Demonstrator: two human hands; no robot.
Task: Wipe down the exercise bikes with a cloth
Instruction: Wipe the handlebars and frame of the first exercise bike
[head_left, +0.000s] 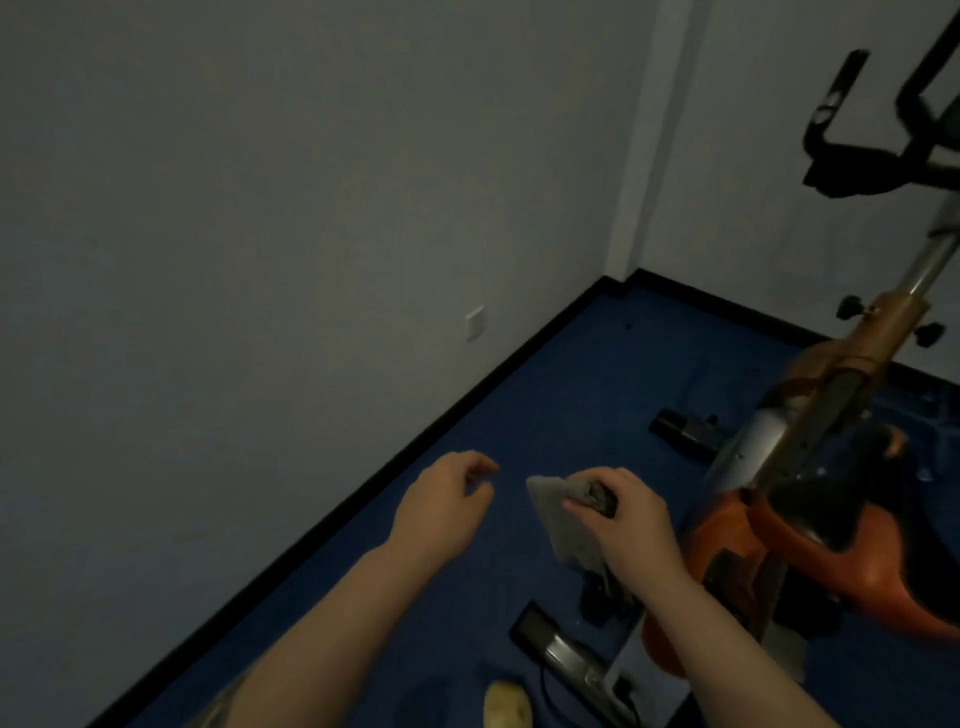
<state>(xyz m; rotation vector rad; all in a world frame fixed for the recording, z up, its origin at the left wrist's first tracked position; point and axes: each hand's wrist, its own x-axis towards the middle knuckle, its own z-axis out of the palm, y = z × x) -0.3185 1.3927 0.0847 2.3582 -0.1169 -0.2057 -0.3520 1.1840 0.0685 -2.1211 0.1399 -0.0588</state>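
Note:
An orange and black exercise bike stands at the right, its black handlebars high in the upper right corner. My right hand grips a folded grey cloth just left of the bike's frame, above its pedal area. My left hand hovers a little to the left of the cloth with loosely curled fingers and holds nothing. The two hands do not touch.
The floor is blue, edged by a black skirting board along the grey wall. A white wall socket sits low on the wall. The bike's metal base bars lie on the floor below my hands.

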